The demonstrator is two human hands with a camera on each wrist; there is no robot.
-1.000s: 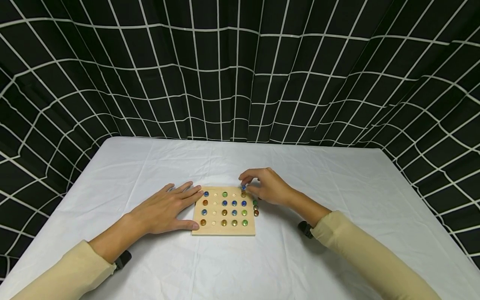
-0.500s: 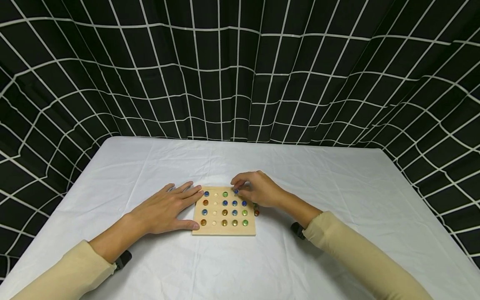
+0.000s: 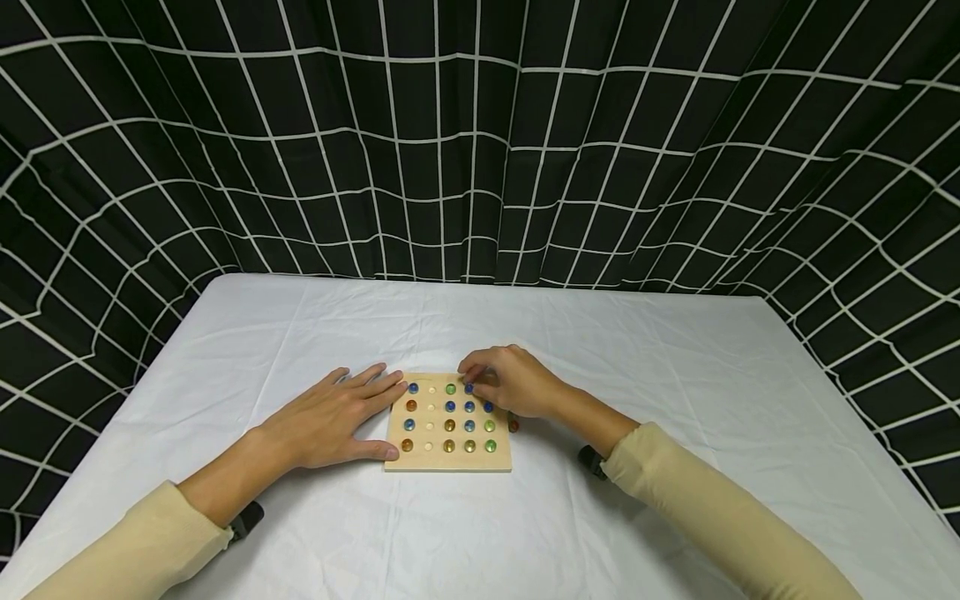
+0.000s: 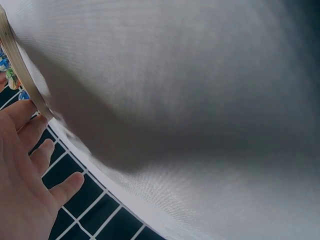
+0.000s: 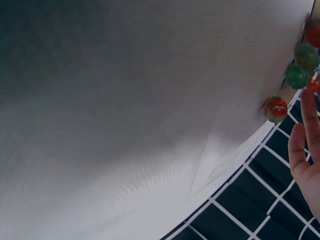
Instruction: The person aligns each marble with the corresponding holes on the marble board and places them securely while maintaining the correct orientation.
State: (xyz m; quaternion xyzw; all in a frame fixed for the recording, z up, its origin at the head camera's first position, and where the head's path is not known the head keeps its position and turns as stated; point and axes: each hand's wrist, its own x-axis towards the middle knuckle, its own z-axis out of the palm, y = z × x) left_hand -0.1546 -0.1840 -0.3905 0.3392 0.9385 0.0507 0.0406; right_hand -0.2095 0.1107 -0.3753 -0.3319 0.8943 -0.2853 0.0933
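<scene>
A person's right hand [image 3: 517, 385] pinched a blue marble [image 3: 468, 388] between thumb and finger at the far row of a wooden board [image 3: 450, 462], while the left hand [image 3: 341, 421], fingers extended, rested on its left edge. Loose marbles [image 3: 513, 426] lay along the right side; the right hand hid the far right corner. The blue marble was nearer that corner 1 second earlier.

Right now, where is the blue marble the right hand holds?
In the head view, the marble is at the far row of the board, right of a green marble, pinched by the right hand.
</scene>
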